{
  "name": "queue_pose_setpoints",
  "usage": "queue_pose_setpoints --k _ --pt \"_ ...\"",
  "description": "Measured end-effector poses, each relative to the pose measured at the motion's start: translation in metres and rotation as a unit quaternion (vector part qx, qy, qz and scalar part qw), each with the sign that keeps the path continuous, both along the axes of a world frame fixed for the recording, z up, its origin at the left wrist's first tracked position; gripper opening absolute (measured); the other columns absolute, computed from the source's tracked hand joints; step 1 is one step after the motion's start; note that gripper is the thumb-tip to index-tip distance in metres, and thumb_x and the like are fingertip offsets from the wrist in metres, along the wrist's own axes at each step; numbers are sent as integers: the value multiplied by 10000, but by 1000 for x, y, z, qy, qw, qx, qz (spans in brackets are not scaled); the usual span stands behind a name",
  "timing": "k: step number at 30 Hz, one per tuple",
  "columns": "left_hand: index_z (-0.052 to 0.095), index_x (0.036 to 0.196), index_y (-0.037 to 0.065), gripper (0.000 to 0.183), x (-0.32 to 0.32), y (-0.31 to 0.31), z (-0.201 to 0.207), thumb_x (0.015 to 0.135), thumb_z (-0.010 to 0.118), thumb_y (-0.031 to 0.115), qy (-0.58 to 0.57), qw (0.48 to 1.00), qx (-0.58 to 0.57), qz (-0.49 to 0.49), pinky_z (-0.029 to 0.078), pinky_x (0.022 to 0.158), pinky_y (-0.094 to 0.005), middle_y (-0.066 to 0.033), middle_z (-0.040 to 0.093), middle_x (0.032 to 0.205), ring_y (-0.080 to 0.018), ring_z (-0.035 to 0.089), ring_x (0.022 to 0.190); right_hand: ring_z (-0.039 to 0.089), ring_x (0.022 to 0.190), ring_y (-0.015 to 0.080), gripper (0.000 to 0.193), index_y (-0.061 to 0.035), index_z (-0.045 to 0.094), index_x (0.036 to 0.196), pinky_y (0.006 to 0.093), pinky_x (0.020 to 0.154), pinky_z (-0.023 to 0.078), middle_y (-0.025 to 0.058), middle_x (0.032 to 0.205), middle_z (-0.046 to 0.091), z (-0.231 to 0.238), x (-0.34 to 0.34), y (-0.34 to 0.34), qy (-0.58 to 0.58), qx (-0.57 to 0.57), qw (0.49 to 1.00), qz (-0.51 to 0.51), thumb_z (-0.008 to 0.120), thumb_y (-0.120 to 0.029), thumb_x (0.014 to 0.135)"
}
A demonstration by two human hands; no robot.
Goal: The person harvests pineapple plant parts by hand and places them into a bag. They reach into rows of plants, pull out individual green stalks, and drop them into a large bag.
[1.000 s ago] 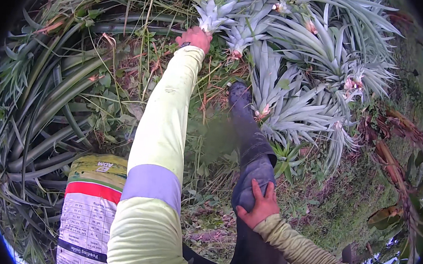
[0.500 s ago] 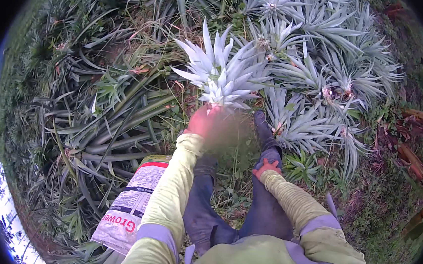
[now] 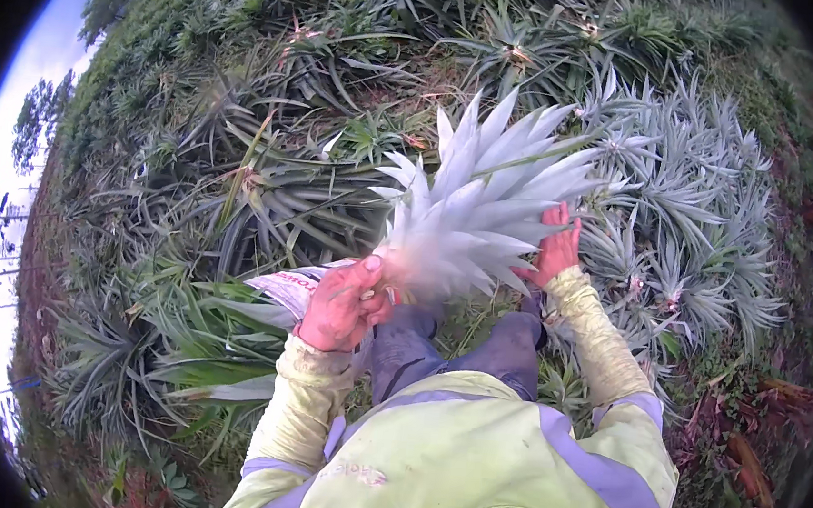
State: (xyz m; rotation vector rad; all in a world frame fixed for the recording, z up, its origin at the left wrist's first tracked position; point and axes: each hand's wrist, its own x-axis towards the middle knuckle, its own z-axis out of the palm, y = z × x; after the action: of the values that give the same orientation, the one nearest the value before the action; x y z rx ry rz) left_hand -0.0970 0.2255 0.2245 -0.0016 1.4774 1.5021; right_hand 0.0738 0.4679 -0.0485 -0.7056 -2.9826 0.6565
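Plant crown (image 3: 486, 213) between left hand (image 3: 343, 304) and right hand (image 3: 557, 249), sack (image 3: 294, 288) below-left.

You have two hands in view, your left hand (image 3: 343, 304) and your right hand (image 3: 557, 249), one pale spiky pineapple shoot (image 3: 481, 212) between them, and one printed sack (image 3: 291, 286). The pineapple plants (image 3: 687, 209) around you are too many to count.

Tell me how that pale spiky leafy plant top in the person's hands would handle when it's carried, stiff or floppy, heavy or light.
The pale spiky leafy plant top probably stays stiff: its pointed leaves fan out straight without drooping. It seems fairly light, since the left hand holds it up by the base alone, the right hand only touching the leaves. The leaf tips look sharp, so a grip at the base is likely safest.
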Motion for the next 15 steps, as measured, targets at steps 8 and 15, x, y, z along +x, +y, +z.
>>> queue_pose_setpoints --k 8,15 --pt "613 749 -2 387 50 -78 156 928 558 336 208 977 17 -36 271 464 -249 28 411 549 -71 328 489 324 1312 324 832 -32 272 1423 454 1045 300 182 1438 320 198 -118 -46 239 -254 886 307 638 -408 778" --pt "620 1084 6 522 43 -205 199 961 433 477 397 911 -12 108 386 526 -256 -4 473 556 -93 440 516 467 1222 304 716 -11 353 1390 399 985 394 191 1367 434 241 -170 -31 320 -197 865 332 584 -377 819"
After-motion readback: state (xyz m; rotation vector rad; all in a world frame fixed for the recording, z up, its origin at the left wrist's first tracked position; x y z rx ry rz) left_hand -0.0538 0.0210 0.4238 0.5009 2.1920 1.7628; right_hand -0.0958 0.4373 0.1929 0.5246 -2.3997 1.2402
